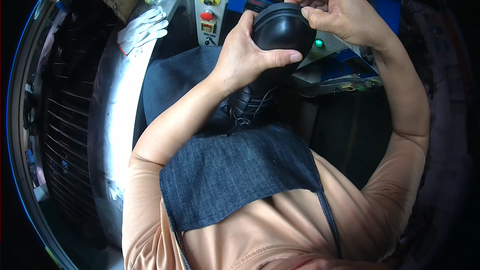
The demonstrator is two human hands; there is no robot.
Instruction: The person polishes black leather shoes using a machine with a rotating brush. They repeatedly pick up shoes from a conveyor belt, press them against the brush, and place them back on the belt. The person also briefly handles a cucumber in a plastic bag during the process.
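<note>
Item: black boot point(272, 45), lace-up, held toe-up in front of the chest, above the lap and just before a machine. Toe cap rounded, smooth, faintly glossy, probably leather or rubber-coated; it looks stiff at the cap and softer down the laced upper, where thin dark laces point(247, 107) cross and hang loose. Judged moderately heavy for its bulk, not fragile, somewhat slick on the cap; surest hold is round the sides of the toe and along the sole edge, not the laces. Left hand point(245, 55): wrapped round the left side of the toe, thumb laid across its lower front, fingers curled behind. Right hand point(340, 12): fingers bent, tips pinching or picking at the top rim of the toe; whether anything small is held there cannot be told. Surroundings: dark denim apron point(240, 175), coarse weave, over a peach shirt; grey machine panel point(210, 12) with round yellow and red buttons; small green lamp point(318, 43); white work glove point(142, 30) lying on a pale curved surface to the left.
</note>
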